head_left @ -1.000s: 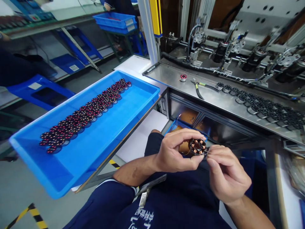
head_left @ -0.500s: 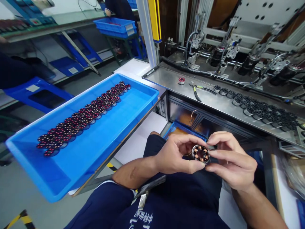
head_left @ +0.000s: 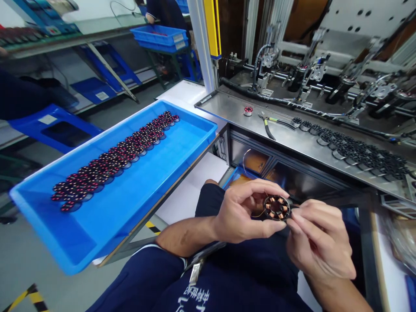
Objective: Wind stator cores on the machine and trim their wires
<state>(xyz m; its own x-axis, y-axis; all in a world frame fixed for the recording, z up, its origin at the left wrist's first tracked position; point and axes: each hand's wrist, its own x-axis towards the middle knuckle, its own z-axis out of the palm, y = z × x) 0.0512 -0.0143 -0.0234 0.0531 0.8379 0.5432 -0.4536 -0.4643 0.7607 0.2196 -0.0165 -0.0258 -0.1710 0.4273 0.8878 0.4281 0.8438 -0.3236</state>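
My left hand (head_left: 248, 212) grips a motor stator (head_left: 277, 208), its thumb below and its fingers above the ring. The stator is a round black ring with copper windings around an open centre, its face turned up to me. A thin wire shows at its left side by my fingers. My right hand (head_left: 320, 238) is closed in a pinch at the stator's right edge. Whatever lies between those fingertips is too small to make out.
A blue tray (head_left: 182, 151) on my left holds rows of wound stators (head_left: 113, 160). On the metal bench (head_left: 227, 106) lie one red stator (head_left: 248, 111), cutting pliers (head_left: 269, 123) and many black cores (head_left: 364, 149). Machine fixtures (head_left: 316, 71) stand behind. Another person (head_left: 165, 15) is at the back.
My right hand has gone from spread fingers around the stator's right side to a tight pinch at its edge. The stator has shifted slightly to the right in my left hand.
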